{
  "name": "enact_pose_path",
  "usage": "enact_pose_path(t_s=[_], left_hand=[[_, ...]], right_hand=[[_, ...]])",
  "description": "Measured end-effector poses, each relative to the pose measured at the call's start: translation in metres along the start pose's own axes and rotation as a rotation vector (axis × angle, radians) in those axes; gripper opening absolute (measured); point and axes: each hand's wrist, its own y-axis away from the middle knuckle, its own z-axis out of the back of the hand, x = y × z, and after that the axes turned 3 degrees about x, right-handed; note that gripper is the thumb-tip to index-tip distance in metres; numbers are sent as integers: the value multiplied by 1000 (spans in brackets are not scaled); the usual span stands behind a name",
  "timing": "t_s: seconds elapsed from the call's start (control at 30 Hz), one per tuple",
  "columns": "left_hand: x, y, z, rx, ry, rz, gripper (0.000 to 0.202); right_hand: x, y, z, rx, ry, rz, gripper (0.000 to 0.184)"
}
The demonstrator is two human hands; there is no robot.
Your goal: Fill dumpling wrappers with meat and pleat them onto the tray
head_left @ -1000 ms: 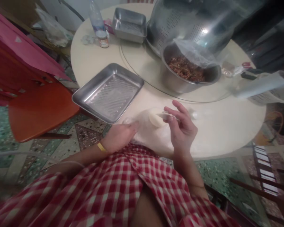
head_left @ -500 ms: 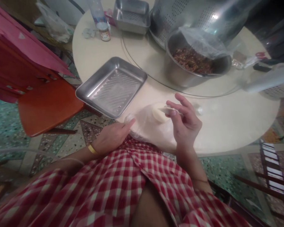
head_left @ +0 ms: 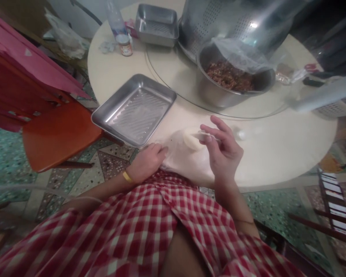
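My right hand (head_left: pixel 227 154) pinches a thin pale dumpling wrapper (head_left: pixel 205 134) between thumb and fingers, seen nearly edge-on. Just left of it and below lies a pale, round stack of wrappers (head_left: pixel 191 140) on a clear plastic bag (head_left: pixel 177 154), near the front edge of the table. At the bag's left end, my left hand (head_left: pixel 150 161) rests with its fingers curled over the plastic; its fingertips are partly hidden. A metal tray (head_left: pixel 137 111) with a ridged bottom stands just beyond my left hand.
On a glass turntable, a metal pot (head_left: pixel 216 94) holds brown minced filling (head_left: pixel 229 77), partly under a plastic sheet (head_left: pixel 242 55). Behind it leans a large perforated metal vessel (head_left: pixel 236 23). A second tray (head_left: pixel 157 36), a jar (head_left: pixel 124 45) and a bottle (head_left: pixel 115 19) stand at the back left.
My left hand has moved slightly right and its fingers, straighter before, have curled onto the plastic bag. My right hand stays nearly in place with the wrapper.
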Motion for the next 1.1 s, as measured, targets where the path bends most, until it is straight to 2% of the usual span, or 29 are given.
enact_pose_path(t_s=[0.07,0.13,0.2,0.27,0.4,0.57,0.7,0.77,0.87,1.0,1.1], left_hand=[[1,6,11,-118,147,-21,29],[1,4,25,-307,339,9,34],[-3,-6,38,-463,540,10,42],[-9,-21,47,-535,733,-36,46],[-23,-47,52,-581,1030,-63,36],[-33,-57,47,-556,1231,-60,21],[-31,-53,41,-589,1281,-26,17],[-27,-48,38,-604,1305,3,18],[-23,-43,35,-609,1269,-27,20],[-23,-41,34,-632,1189,-89,20],[-24,-44,35,-616,1194,-167,18]], right_hand=[[0,-1,-2,10,-35,0,18],[1,-1,-5,54,-70,-12,18],[4,-2,-8,119,-88,-37,18],[8,-3,-11,168,-83,-46,17],[15,-5,-15,178,-56,-9,17],[21,-5,-13,236,-64,98,31],[25,-3,3,283,-44,63,46],[26,-3,13,204,4,68,44],[23,-4,25,91,81,154,33],[19,-5,25,194,162,224,25],[19,-6,22,211,157,232,26]])
